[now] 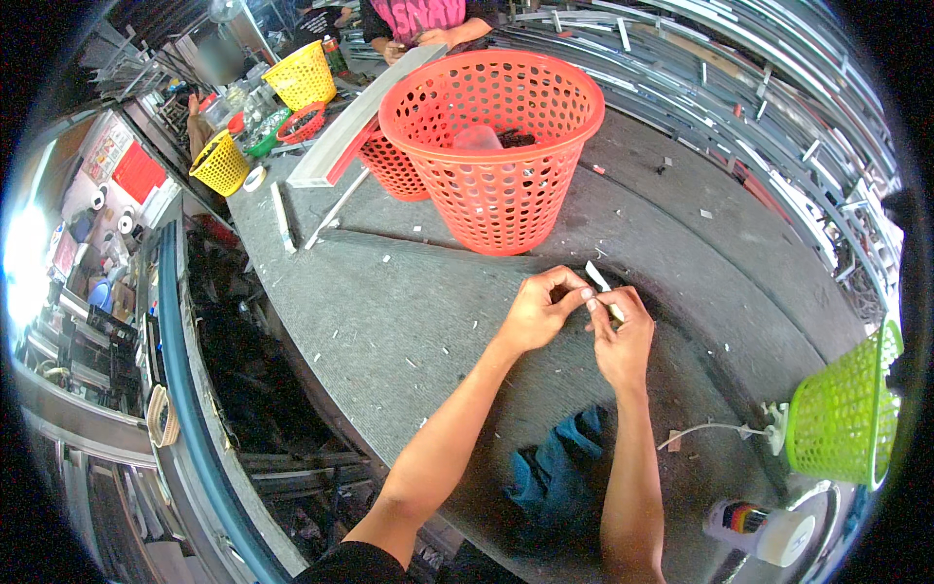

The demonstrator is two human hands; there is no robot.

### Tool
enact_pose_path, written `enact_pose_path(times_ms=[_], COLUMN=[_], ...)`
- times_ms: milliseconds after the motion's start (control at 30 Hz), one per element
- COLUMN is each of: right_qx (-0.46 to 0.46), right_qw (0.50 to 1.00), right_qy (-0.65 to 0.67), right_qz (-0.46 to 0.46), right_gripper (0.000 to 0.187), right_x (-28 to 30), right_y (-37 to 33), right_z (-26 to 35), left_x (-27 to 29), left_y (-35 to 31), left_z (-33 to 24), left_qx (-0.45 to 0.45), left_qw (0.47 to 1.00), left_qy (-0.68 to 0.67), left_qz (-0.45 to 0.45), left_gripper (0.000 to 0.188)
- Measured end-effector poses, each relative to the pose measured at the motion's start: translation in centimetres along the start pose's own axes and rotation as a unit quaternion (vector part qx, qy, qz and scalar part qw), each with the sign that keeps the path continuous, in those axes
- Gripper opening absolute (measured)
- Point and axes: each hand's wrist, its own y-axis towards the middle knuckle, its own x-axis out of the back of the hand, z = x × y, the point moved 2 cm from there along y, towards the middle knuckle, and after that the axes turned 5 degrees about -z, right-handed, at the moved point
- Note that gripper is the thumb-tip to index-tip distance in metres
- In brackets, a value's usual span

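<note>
While the right hand (625, 341) is gripping a slim white tool (597, 276) over the table (389, 321), inside its near edge, the left hand (537, 313) is pinching beside it, contents unclear, probably for steadiness.

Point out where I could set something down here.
Two open, scrap-dotted stretches of tabletop: left of the left hand, and between the large red basket and the metal lengths at upper right. Crowded: far left, around the yellow baskets.

Left hand (540, 310) and right hand (624, 341) met at the fingertips, just right of center, right one pinching some thin whitish piece (597, 277). Big red basket (504, 206) sat upper middle, lime basket (839, 414) far right.
</note>
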Motion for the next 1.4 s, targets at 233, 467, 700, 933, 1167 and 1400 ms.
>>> enact_pose_path(times_ms=[233, 467, 700, 933, 1167, 1400], right_qx=[0.000, 0.010, -0.035, 0.026, -0.041, -0.024], right_qw=[1.000, 0.998, 0.999, 0.996, 0.997, 0.998], right_qy=[0.000, -0.021, 0.008, -0.006, 0.059, 0.035], right_qz=[-0.013, -0.052, -0.024, -0.081, -0.026, -0.038], right_gripper=[0.005, 0.008, 0.012, 0.019, 0.008, 0.008], right_x=[-0.2, 0.2, 0.0, 0.2, 0.0, -0.2], right_y=[-0.1, 0.2, 0.4, 0.3, 0.2, 0.1], right_z=[0.2, -0.5, -1.6, -1.5, -0.4, -0.5], left_x=[-0.1, -0.2, -0.4, -0.4, -0.3, -0.3], left_y=[-0.1, 0.1, 0.0, 0.1, 0.2, 0.2], left_z=[-0.6, 0.0, 0.1, 0.7, 0.6, 0.9], left_qx=[-0.026, -0.012, -0.022, -0.032, -0.004, -0.024], left_qw=[0.998, 1.000, 0.997, 0.995, 0.998, 0.996], left_qy=[0.043, -0.012, -0.070, -0.094, -0.068, -0.087], left_qz=[-0.030, -0.007, -0.005, -0.012, -0.004, -0.011], left_gripper=[0.015, 0.014, 0.014, 0.009, 0.009, 0.006])
